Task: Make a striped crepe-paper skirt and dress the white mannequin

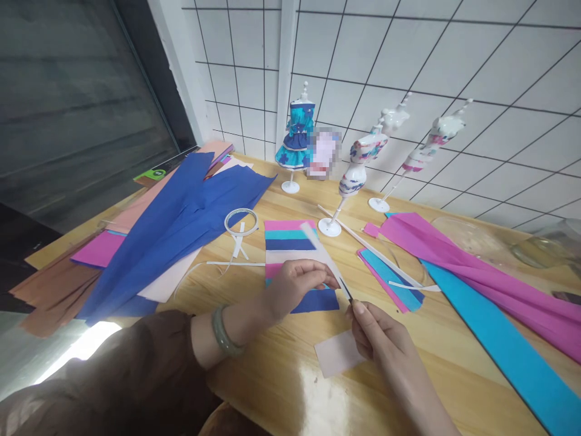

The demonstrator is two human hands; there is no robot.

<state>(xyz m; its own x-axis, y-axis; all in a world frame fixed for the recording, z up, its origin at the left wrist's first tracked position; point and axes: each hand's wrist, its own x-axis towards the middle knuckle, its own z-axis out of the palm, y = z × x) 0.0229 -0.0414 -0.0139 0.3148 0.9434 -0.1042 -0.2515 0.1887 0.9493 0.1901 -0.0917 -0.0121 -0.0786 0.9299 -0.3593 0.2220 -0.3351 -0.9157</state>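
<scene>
My left hand (pixel 306 281) is closed on a pale strip (pixel 321 247) that slants up and away over the table. A thin dark blade-like tool (pixel 347 290) lies along the strip's near end. Its rear part sits in my closed right hand (pixel 379 333), which hides the grip, so its exact kind is unclear. Beneath my left hand, bands of pink, teal, blue and pale crepe paper (pixel 290 235) form a striped rectangle, partly covered by the hand. A pale pink paper piece (pixel 338 354) rests partly under my right hand.
Blue crepe paper (pixel 181 218) spreads over other sheets at left. A tape roll (pixel 241 211) lies near white scraps. A doll form in a blue dress (pixel 297 136) and several white doll forms (pixel 354 172) stand behind. Pink (pixel 481 266) and turquoise sheets (pixel 503 345) cover the right.
</scene>
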